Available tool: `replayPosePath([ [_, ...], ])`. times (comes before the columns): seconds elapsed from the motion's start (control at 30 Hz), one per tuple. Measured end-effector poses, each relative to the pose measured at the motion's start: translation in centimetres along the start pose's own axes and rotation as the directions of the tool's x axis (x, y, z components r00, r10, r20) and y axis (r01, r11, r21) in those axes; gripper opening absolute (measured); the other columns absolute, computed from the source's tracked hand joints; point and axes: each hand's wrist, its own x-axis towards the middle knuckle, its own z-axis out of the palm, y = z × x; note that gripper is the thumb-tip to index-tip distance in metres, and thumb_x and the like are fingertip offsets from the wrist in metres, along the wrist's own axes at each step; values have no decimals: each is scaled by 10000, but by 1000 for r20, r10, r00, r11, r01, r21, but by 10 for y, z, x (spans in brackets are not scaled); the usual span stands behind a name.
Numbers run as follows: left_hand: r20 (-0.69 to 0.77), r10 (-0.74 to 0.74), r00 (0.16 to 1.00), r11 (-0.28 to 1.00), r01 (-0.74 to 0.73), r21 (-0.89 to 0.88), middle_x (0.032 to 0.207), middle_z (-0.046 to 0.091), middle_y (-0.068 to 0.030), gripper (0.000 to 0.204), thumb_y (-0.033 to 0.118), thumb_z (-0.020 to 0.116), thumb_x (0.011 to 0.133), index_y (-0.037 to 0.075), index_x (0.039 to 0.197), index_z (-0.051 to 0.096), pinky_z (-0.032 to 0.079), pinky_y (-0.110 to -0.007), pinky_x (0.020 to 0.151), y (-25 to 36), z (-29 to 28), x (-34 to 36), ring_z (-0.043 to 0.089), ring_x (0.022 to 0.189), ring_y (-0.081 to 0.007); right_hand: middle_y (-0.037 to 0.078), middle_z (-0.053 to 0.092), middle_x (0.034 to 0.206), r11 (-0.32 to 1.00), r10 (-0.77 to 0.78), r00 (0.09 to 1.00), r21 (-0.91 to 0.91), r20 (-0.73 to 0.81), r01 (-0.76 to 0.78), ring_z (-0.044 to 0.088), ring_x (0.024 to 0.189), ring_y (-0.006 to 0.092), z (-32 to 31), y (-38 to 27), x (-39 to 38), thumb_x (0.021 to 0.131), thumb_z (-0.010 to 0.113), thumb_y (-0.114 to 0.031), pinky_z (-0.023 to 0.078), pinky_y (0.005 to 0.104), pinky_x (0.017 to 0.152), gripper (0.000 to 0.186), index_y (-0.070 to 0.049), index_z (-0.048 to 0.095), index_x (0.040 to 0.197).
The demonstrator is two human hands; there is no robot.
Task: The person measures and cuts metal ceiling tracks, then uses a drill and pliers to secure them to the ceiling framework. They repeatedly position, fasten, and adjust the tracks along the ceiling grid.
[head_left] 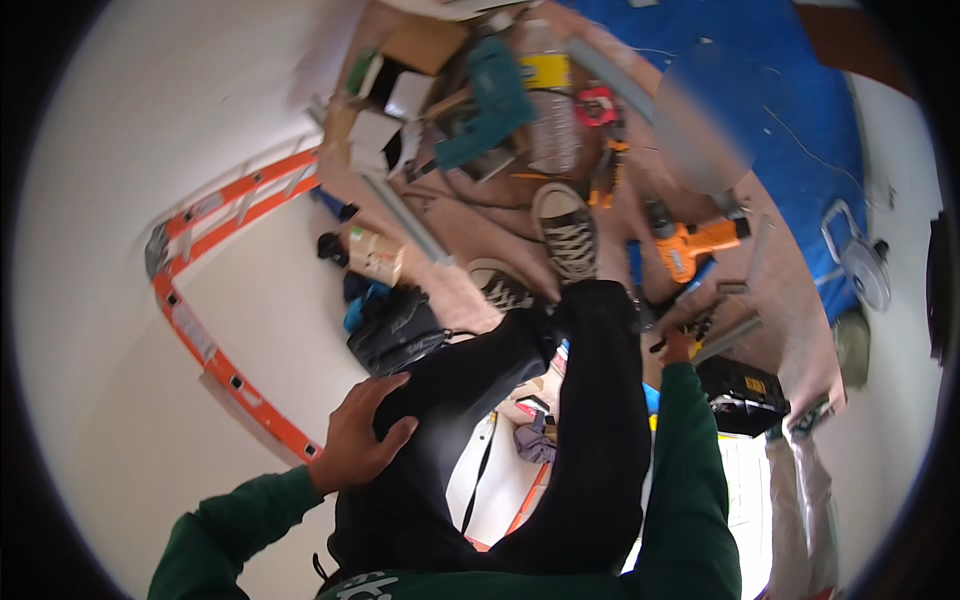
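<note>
My left hand point(362, 437) is open beside my left thigh, thumb and fingers apart, holding nothing. My right arm reaches down past my right knee to the floor. There my right hand point(680, 347) looks closed at a small black and yellow item point(698, 330), whose kind I cannot make out. A black toolbox point(742, 395) stands right by that hand. Just beyond lie an orange cordless drill point(690, 245) and a blue-handled tool point(694, 280).
An orange ladder point(195, 325) leans at the left. Ahead lie a teal power tool case point(490, 105), a water bottle point(550, 110), a red tape measure point(597, 105), orange-handled pliers point(608, 170) and a metal strip point(405, 218). A black bag point(397, 335) sits left; blue sheeting point(810, 130) covers the far right.
</note>
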Motion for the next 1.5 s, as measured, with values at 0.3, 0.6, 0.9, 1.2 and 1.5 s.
replayPosePath([
  [0.3,-66,34,997,998,-37,-43,1361,686,-177,582,387,722,1008,84,1492,610,517,-505,1091,2,41,-46,640,1283,-395,99,640,737,986,133,976,-77,-174,-148,638,578,285,-58,-129,-209,985,692,-245,492,434,535,306,44,660,1082],
  [0.6,6,366,931,892,-349,-286,1515,604,-267,865,585,699,1044,-51,1584,469,395,-478,1243,61,33,-92,534,1466,-409,295,769,1065,554,-548,795,-600,260,577,750,1032,471,-98,-463,-501,966,751,-323,566,523,886,478,57,697,1250],
  [0.9,-332,331,883,267,-425,-865,1279,736,-86,538,372,761,1071,4,1436,617,557,-346,1031,194,-83,-199,677,1275,-188,287,702,1152,276,-725,280,-107,629,955,700,1089,446,6,-600,-774,939,830,-254,539,496,893,506,44,621,1291],
  [1.2,-399,459,794,314,-565,-763,1583,529,-157,769,551,707,1059,75,1606,454,412,-430,1232,142,-194,-281,499,1464,-284,143,671,1170,223,-753,69,155,654,962,651,1052,325,79,-630,-851,926,845,-281,537,485,946,667,-6,576,1471],
  [1.5,-626,722,295,516,-832,203,1754,318,-262,979,566,681,1070,-3,1722,222,291,-443,1324,165,-346,-571,283,1654,-358,56,704,970,-76,-787,-298,394,540,916,673,801,197,60,-743,-1010,1074,694,-256,622,344,768,494,-27,584,1498],
])
